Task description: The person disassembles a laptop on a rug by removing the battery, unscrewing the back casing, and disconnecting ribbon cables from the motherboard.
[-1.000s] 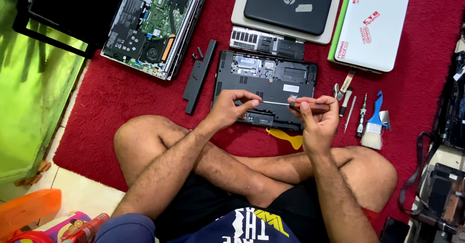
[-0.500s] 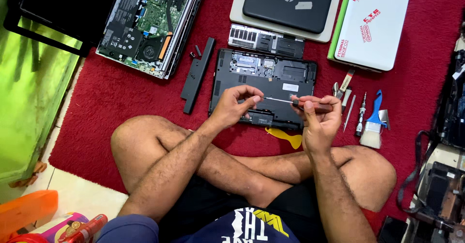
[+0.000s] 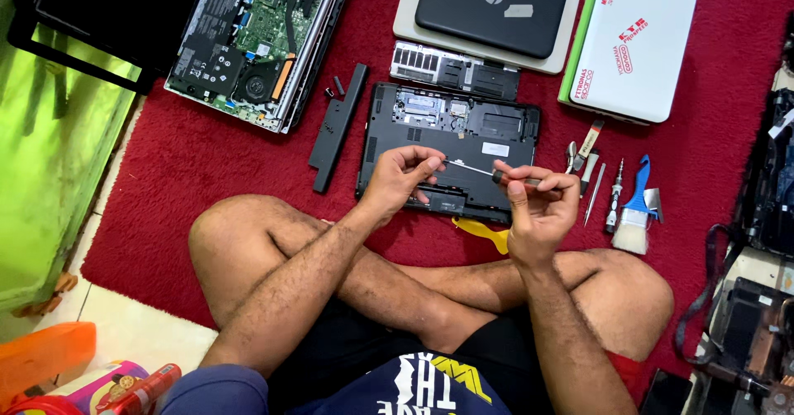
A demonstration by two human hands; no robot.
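Held a light, stiff screwdriver level above the opened laptop on the red rug, right hand closed round its grippy handle, left hand pinching the slim, slippery tip.

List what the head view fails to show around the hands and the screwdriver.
- Screwdriver tip: pinched inside the left hand, too small to see.
- Its handle: wrapped by the right hand.
- Open laptop base near edge: behind both hands.
- Yellow pry tool: partly under the right wrist.
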